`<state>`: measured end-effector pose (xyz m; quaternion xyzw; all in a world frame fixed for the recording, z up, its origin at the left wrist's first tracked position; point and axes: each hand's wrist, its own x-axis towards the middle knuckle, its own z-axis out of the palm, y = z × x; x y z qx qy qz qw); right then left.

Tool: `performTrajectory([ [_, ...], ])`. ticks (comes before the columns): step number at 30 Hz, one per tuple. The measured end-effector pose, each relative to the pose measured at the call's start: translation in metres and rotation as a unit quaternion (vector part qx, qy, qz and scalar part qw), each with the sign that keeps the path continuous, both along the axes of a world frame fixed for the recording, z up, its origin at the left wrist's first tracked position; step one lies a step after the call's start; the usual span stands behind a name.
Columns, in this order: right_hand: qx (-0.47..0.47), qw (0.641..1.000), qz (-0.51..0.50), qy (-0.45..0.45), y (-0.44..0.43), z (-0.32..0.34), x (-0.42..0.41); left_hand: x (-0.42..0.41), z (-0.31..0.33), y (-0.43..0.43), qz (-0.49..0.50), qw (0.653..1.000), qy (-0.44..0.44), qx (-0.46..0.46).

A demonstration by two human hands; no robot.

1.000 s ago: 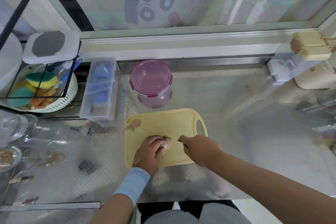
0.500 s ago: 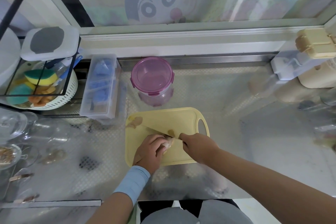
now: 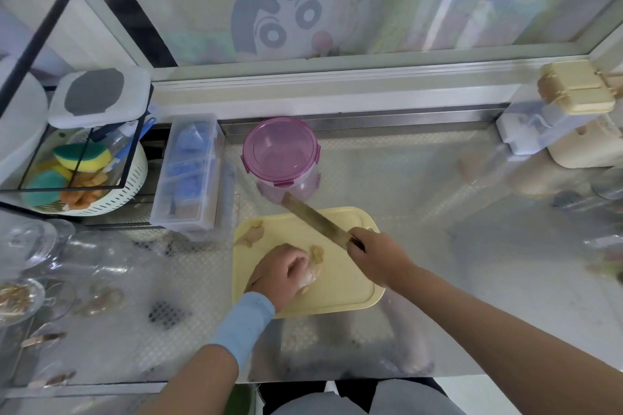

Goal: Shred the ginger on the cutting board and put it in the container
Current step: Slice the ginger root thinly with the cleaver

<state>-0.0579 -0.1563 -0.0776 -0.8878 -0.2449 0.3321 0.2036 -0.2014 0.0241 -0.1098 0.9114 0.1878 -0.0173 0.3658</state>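
Half the ginger (image 3: 312, 274) hidden under gripping left hand (image 3: 282, 272), right hand (image 3: 378, 254) clutching knife (image 3: 315, 220), its handle covered.

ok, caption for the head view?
Left hand steadies ginger on yellow cutting board; right hand grips knife; pink container behind.

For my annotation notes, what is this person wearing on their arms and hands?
Both hands are bare, no gloves. The left hand has a light blue fabric cuff around the wrist. The right hand and arm show no sleeve, band or watch.
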Motion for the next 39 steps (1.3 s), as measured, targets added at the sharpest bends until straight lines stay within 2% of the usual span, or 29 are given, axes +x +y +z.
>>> performTrajectory([
  [3, -0.002, 1.000, -0.018, -0.013, 0.000, -0.003, 0.007, 0.028, 0.001, 0.002, 0.027, 0.997, 0.069, 0.010],
  [8, -0.008, 0.998, -0.001, -0.065, 0.001, -0.010, 0.006, 0.064, -0.006, -0.005, -0.026, 0.984, 0.176, 0.032],
  [12, -0.005, 0.997, 0.007, -0.077, 0.005, -0.014, 0.003, 0.070, -0.004, 0.001, -0.063, 0.979, 0.178, 0.080],
  [18, 0.002, 0.997, 0.022, -0.080, 0.021, -0.018, -0.003, 0.050, -0.001, 0.017, -0.047, 0.985, 0.158, 0.046],
  [21, 0.001, 0.996, 0.022, -0.085, 0.026, -0.017, -0.002, 0.061, 0.003, 0.016, -0.089, 0.978, 0.181, 0.049],
  [25, -0.009, 0.996, 0.030, -0.088, 0.028, -0.016, 0.001, 0.074, 0.004, 0.018, -0.153, 0.964, 0.194, 0.099],
  [27, -0.015, 0.996, 0.031, -0.087, 0.028, -0.016, 0.001, 0.072, 0.000, 0.018, -0.154, 0.962, 0.199, 0.103],
  [29, -0.017, 0.996, 0.030, -0.086, 0.030, -0.016, 0.001, 0.066, -0.003, 0.019, -0.101, 0.975, 0.189, 0.063],
  [33, -0.022, 0.996, 0.036, -0.084, 0.035, -0.016, 0.001, 0.044, 0.004, 0.043, 0.130, 0.986, 0.099, -0.041],
  [36, -0.023, 0.995, 0.046, -0.088, 0.041, -0.016, -0.002, 0.028, 0.014, 0.069, 0.255, 0.966, 0.036, -0.022],
  [39, -0.025, 0.994, 0.048, -0.094, 0.046, -0.019, -0.006, 0.022, 0.013, 0.088, 0.276, 0.960, 0.040, 0.024],
])
